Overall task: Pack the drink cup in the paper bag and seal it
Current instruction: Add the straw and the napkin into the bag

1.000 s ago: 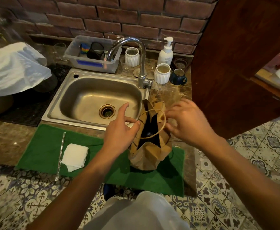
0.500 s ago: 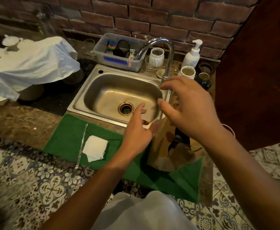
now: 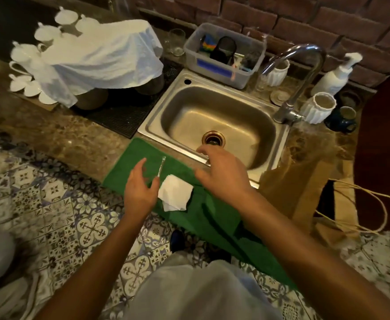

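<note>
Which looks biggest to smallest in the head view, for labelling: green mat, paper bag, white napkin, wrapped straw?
1. green mat, though arms cover part of it.
2. paper bag, nearer the frame edge and blurred.
3. white napkin.
4. wrapped straw, thin and partly behind the left hand.

A kitchen counter: a steel sink [image 3: 214, 125] with tap [image 3: 302, 72], soap bottle [image 3: 335, 77] and cups [image 3: 320, 107] beside it, brick wall [image 3: 305, 21] behind.
</note>
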The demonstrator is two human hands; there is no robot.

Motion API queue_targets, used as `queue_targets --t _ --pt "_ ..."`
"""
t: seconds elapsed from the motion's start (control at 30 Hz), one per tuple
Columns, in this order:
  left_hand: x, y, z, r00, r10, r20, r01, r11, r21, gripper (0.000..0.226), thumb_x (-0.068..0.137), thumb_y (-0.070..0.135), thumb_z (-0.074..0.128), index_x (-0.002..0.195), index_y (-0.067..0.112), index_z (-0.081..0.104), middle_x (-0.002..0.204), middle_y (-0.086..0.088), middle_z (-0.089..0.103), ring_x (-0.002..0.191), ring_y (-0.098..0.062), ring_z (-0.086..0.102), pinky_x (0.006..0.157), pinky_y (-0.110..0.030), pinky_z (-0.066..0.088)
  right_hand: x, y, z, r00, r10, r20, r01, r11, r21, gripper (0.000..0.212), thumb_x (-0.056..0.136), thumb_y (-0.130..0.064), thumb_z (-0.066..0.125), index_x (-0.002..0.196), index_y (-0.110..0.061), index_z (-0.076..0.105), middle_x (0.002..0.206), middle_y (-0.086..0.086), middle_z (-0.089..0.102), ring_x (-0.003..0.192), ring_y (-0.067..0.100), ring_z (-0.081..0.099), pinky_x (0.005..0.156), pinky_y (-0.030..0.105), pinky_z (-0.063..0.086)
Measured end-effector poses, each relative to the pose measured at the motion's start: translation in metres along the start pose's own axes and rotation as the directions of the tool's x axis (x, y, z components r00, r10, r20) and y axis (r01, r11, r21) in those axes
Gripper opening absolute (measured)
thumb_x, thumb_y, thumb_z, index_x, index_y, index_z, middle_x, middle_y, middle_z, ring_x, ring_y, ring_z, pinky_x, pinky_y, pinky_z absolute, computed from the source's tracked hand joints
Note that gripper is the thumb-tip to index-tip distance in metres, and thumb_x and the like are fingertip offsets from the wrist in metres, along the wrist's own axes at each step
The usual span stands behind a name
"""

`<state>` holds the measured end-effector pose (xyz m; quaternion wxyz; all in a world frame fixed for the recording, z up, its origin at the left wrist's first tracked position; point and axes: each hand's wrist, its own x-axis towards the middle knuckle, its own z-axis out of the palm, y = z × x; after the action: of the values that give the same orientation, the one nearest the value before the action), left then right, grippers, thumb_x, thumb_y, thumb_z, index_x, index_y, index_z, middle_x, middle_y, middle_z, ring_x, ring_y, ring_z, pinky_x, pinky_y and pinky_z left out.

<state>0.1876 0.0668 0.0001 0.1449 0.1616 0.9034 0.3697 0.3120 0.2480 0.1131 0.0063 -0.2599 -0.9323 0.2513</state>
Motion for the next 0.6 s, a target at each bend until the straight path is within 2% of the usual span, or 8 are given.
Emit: queue_targets --t 0.1,0.27,0.37,0.43,0.6 --pt "0.008 -0.032 -0.005 0.999 -0.023 0.026 0.021 0.998 0.065 0.068 0.093 0.014 0.07 0.154 0.013 0.04 0.141 -0.02 0.056 0.126 -0.039 0.057 0.106 -0.054 0.048 0.014 0.003 0.043 0.988 0.104 0.116 -0.102 0.994 -0.026 0.064 0.089 -0.045 0.067 0.146 -0.026 0.045 0.143 0.002 0.058 0.121 0.026 0.061 0.088 0.039 0.052" --pt "0.008 -0.062 -0.001 0.993 -0.039 0.114 0.02 0.987 0.159 0.075 0.091 0.024 0.075 0.155 0.018 0.038 0.129 -0.015 0.062 0.112 -0.033 0.062 0.093 -0.05 0.055 0.022 0.01 0.1 0.956 0.204 0.212 -0.195 0.979 -0.059 0.076 0.087 -0.049 0.073 0.151 -0.027 0.038 0.146 0.005 0.055 0.126 0.029 0.057 0.092 0.043 0.053" --pt "0.007 -0.067 0.001 0.98 -0.045 0.195 0.008 0.983 0.186 0.076 0.092 0.028 0.074 0.157 0.022 0.034 0.113 -0.007 0.067 0.103 -0.028 0.063 0.085 -0.047 0.055 0.024 0.012 0.122 0.926 0.273 0.263 -0.266 0.962 -0.06 0.082 0.084 -0.062 0.071 0.152 -0.029 0.037 0.149 0.003 0.054 0.13 0.028 0.055 0.096 0.045 0.053" --pt "0.006 -0.071 0.003 0.973 -0.041 0.228 -0.01 0.975 0.22 0.075 0.093 0.027 0.073 0.157 0.023 0.034 0.109 -0.007 0.067 0.101 -0.028 0.063 0.082 -0.045 0.054 0.025 0.011 0.133 0.907 0.32 0.273 -0.318 0.947 -0.054 0.086 0.081 -0.068 0.07 0.15 -0.027 0.041 0.145 0.005 0.057 0.128 0.029 0.057 0.095 0.044 0.053" --pt "0.01 -0.076 0.003 0.956 0.021 0.294 -0.123 0.935 0.334 0.072 0.093 0.021 0.072 0.156 0.02 0.037 0.108 -0.012 0.067 0.097 -0.031 0.065 0.075 -0.043 0.054 0.026 0.008 0.151 0.876 0.384 0.292 -0.39 0.92 -0.041 0.07 0.086 -0.055 0.073 0.143 -0.022 0.049 0.133 0.006 0.058 0.119 0.029 0.06 0.092 0.041 0.052"
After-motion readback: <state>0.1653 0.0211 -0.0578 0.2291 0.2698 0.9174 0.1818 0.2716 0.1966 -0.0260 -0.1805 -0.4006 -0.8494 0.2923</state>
